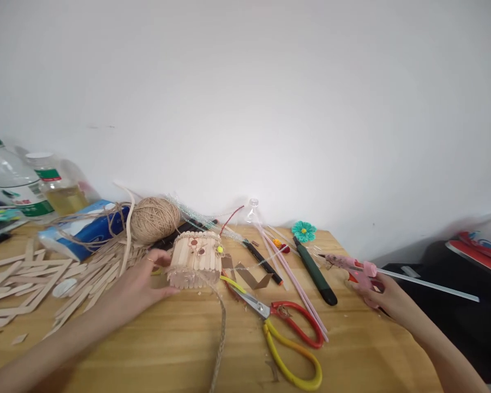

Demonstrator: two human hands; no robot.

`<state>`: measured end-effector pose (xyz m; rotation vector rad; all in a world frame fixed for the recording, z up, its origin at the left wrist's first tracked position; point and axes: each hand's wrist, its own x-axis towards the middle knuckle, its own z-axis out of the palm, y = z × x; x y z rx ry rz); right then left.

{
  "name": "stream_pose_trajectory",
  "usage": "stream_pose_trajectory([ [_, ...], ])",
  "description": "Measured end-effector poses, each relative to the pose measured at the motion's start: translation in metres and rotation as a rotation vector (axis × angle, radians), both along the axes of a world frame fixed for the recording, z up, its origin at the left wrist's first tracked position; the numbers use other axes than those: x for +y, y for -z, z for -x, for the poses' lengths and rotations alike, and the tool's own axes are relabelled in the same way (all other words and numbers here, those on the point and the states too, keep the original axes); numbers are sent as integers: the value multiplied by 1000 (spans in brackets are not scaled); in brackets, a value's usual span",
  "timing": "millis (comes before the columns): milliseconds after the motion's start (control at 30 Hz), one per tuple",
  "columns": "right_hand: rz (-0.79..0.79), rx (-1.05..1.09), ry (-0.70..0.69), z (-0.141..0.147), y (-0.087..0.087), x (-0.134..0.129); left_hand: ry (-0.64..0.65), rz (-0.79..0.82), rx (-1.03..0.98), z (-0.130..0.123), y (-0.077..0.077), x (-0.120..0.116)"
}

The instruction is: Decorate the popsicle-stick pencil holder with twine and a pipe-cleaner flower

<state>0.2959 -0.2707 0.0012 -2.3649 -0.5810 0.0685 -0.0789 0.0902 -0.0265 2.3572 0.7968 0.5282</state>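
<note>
A small craft-stick holder (195,254), made of pale wooden sticks side by side with brown buttons and a yellow bead on its front, is on the table. My left hand (149,275) grips its left side, thumb at the lower edge and fingers partly hidden behind. A flat strip of braided twine (220,338) runs from its base toward me. At the right, my right hand (387,297) is wrapped round the handle of a pink hot glue gun (364,270), its nozzle pointing left and a long translucent glue stick (429,284) jutting from its back.
Red-and-yellow scissors (265,314) lie open right of the holder. Beyond are a green pen-like tool (317,273), pink pipe cleaners (294,289) and a teal flower (304,231). Loose craft sticks (24,284), a twine ball (155,218) and bottles (16,185) are leftward.
</note>
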Motion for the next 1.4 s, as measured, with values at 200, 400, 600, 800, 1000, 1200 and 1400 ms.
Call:
stream_pose_trajectory([
  [200, -63, 257, -20, -14, 16, 8, 323, 88, -51, -15, -3, 25],
  [400, -306, 263, -9, -8, 8, 0, 519, 76, 115, -29, -22, 48],
  [600, -510, 294, -107, 25, -31, 18, 376, 174, 16, -45, -29, 31],
  [800, -584, 338, -240, 74, -60, 41, 184, 101, -151, -62, -50, -24],
  [1000, -376, 271, -423, 102, -56, 72, 36, -76, -81, -99, -41, -57],
  [1200, -222, 365, -623, 85, -27, 99, 169, -13, -104, -110, -15, -49],
  [1400, -258, 358, -500, 99, -35, 101, 306, -180, -386, -101, -18, -37],
])
